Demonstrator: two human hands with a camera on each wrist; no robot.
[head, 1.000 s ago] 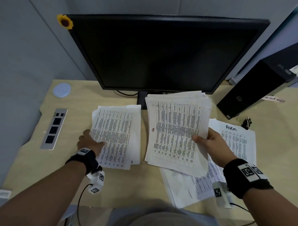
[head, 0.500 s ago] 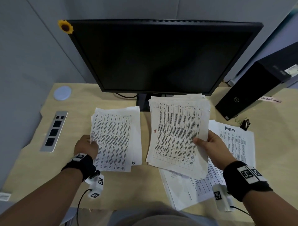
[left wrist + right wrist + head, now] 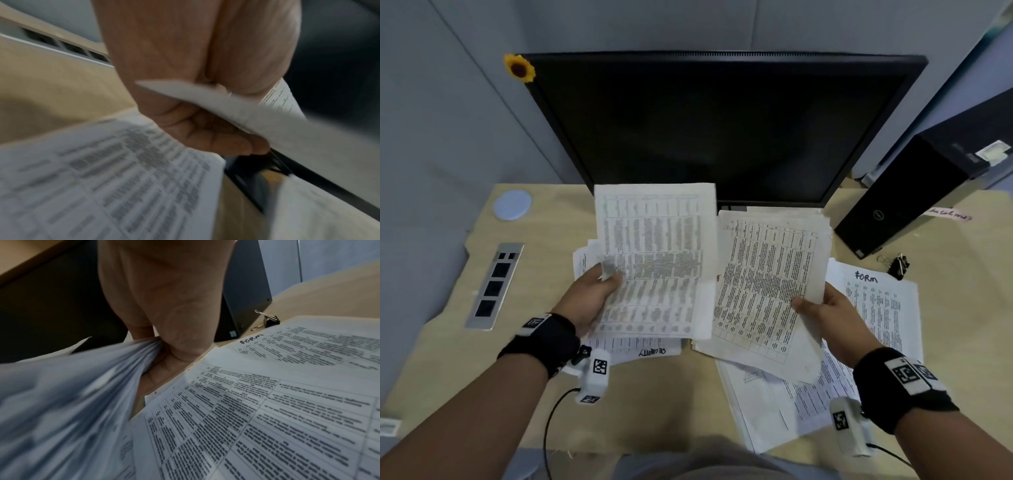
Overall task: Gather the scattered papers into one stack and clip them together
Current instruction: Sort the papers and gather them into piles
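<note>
My left hand [image 3: 599, 291] pinches a printed sheet [image 3: 657, 260] by its left edge and holds it lifted above the desk; in the left wrist view the thumb and fingers [image 3: 216, 139] clamp that sheet [image 3: 236, 105]. More sheets [image 3: 633, 351] lie on the desk beneath it. My right hand [image 3: 822, 308] grips a thick stack of papers [image 3: 767, 284] by its right edge, raised beside the lifted sheet; the stack [image 3: 72, 402] fans out from the grip. Further papers marked "FORM" [image 3: 876, 301] lie flat at the right. A black binder clip [image 3: 899, 265] rests behind them.
A dark monitor [image 3: 722, 130] stands close behind the papers. A black computer tower [image 3: 914, 195] sits at the back right beside the binder clip [image 3: 269, 319]. A silver socket panel [image 3: 494, 286] and a round pale disc [image 3: 513, 204] are set in the desk at left.
My left hand has taken hold of a sheet from the left pile and lifted it up and rightward, next to the stack in my right hand. The right hand has barely moved.
</note>
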